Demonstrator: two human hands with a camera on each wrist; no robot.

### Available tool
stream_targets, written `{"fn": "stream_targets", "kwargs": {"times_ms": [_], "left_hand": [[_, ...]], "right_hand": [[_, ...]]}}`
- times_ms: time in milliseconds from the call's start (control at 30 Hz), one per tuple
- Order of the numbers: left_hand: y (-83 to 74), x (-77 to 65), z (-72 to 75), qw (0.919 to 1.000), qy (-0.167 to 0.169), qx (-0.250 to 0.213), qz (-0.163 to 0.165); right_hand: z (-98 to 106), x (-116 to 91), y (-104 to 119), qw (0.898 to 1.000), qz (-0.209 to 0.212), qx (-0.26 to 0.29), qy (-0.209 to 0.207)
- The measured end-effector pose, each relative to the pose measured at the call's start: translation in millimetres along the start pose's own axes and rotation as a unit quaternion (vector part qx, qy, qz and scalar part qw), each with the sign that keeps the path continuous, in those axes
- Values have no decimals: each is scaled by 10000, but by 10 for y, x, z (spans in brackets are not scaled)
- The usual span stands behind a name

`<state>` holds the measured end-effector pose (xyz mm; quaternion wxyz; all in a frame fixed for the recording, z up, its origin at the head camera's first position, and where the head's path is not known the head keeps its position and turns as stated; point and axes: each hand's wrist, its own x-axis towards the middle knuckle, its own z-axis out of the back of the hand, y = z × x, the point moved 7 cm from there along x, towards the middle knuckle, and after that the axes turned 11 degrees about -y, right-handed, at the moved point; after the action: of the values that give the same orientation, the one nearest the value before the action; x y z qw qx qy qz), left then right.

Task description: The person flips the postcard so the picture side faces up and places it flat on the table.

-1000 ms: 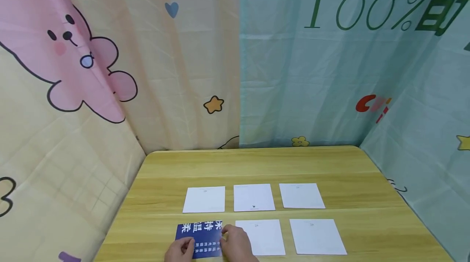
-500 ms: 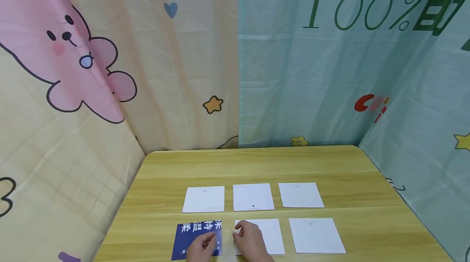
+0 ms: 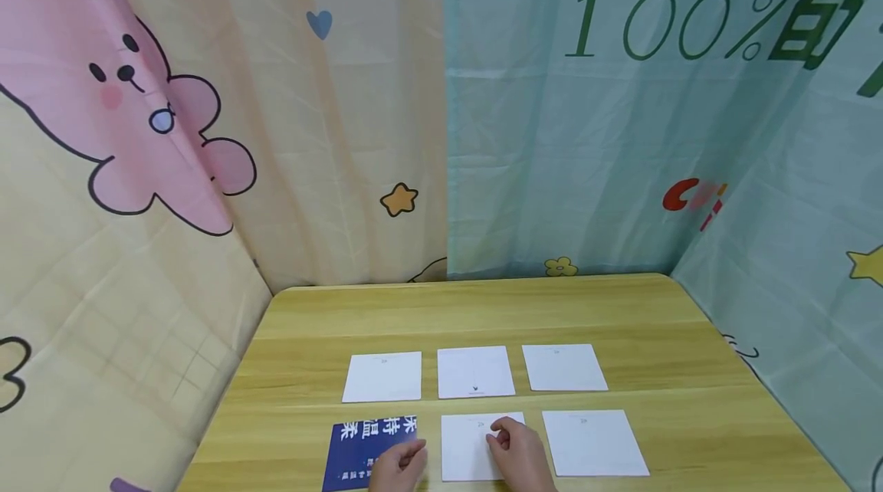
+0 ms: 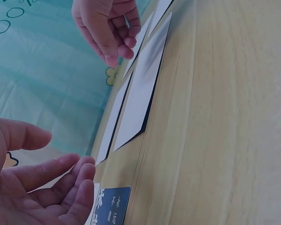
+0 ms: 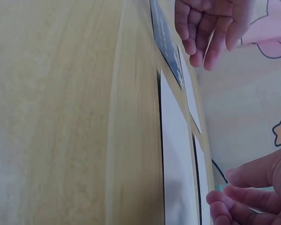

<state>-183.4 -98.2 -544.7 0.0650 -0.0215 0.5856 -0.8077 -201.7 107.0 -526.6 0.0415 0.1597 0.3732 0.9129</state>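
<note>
A dark blue card [image 3: 352,454] with white characters lies face up at the front left of the table. My left hand [image 3: 400,467] hovers over its right edge; in the left wrist view the fingers [image 4: 79,180] are relaxed, thumb apart, holding nothing. Beside it is a blank-looking white card [image 3: 464,447], the middle one of the front row. Over that card's right side is my right hand [image 3: 522,455], and the right wrist view shows its fingers [image 5: 262,199] loosely bent with nothing between them. The right hand hides part of the white card.
Another white card [image 3: 595,442] lies at the front right. Behind runs a row of three white cards, left [image 3: 382,377], middle [image 3: 476,371] and right [image 3: 564,367]. The wooden table [image 3: 476,312] is bordered by printed curtains [image 3: 372,116].
Both hands have left the blue card's edges and moved right, the right hand crossing over the middle front white card. The blue card stays lying face up. The head view has shifted slightly.
</note>
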Motion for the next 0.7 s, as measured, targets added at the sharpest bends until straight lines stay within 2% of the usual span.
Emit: {"fn": "stream_targets", "kwargs": {"times_ms": [133, 400, 633, 700], "left_hand": [[-52, 1, -32, 9999, 8, -72, -124], [-52, 21, -92, 9999, -90, 63, -131], [-37, 39, -119, 9996, -84, 222, 153], [-41, 36, -128, 9997, -49, 182, 144]], "right_hand": [[73, -8, -83, 9998, -131, -90, -132], [230, 32, -288, 9965, -586, -343, -477], [361, 63, -409, 9948, -667, -382, -662], [393, 70, -436, 9943, -644, -404, -742]]}}
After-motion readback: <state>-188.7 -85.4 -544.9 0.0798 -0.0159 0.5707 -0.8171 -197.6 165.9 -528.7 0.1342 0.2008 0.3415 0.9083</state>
